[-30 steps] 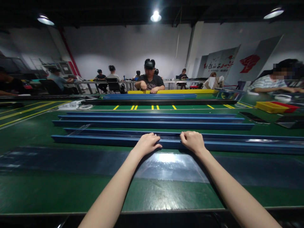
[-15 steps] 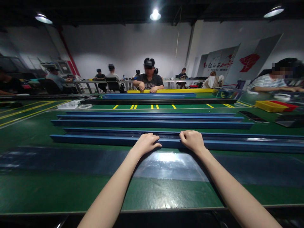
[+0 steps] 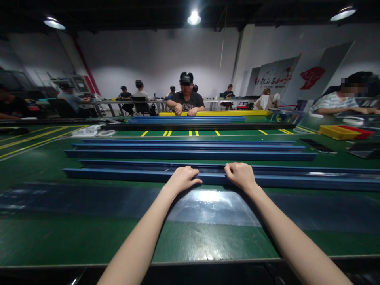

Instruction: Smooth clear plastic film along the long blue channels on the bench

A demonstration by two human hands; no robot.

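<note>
A long blue channel (image 3: pixel 118 174) lies crosswise in front of me, its trough facing up. My left hand (image 3: pixel 183 178) is closed over its near wall, thumb on the outside and fingers curled into the trough. A short way to the right, my right hand (image 3: pixel 241 174) grips the same wall, its fingers bent inward and partly hidden. Between the hands a stretch of the channel shows. Nearer to me, a clear plastic strip (image 3: pixel 213 209) lies flat beneath my forearms and reflects the lamp.
More blue channels (image 3: pixel 190 154) lie parallel beyond, then a black bar (image 3: pixel 196 127) and a yellow channel (image 3: pixel 237 113). At right are a phone (image 3: pixel 317 146) and a yellow tray (image 3: pixel 338 132). A person (image 3: pixel 186 101) works across the green table (image 3: pixel 190 241); others sit farther off.
</note>
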